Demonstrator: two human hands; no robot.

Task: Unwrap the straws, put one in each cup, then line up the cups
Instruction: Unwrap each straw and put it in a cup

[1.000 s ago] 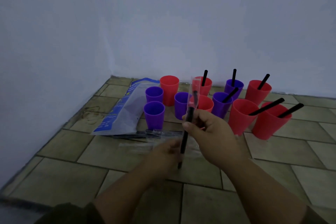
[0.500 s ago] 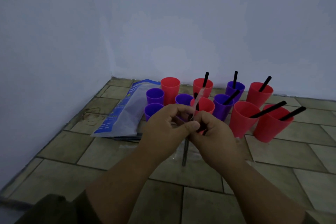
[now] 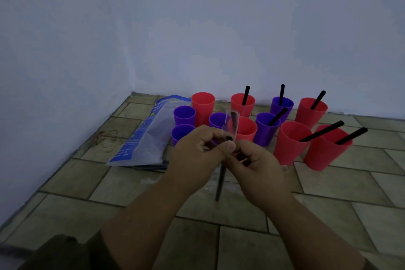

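Both hands meet in front of the cups around one black straw (image 3: 220,184), which hangs down below them. My right hand (image 3: 254,164) grips the straw's shaft. My left hand (image 3: 197,151) pinches the clear wrapper (image 3: 231,124) that sticks up above the fingers, with the straw's dark tip showing in it. Behind stand several red and purple cups. Several hold black straws, such as the red cup (image 3: 243,104) and the purple cup (image 3: 266,127). A red cup (image 3: 202,105), a red cup (image 3: 247,129) and the purple cups (image 3: 184,115) at the left hold none.
A blue and clear plastic bag (image 3: 144,136) lies on the tiled floor left of the cups, with wrapped straws (image 3: 151,166) poking out beneath it. Walls meet in a corner behind. A clear wrapper lies on the tiles under my hands.
My left hand has come up from the floor to join my right hand at the straw and now pinches the wrapper's top. The straw's tip shows at the fingers.
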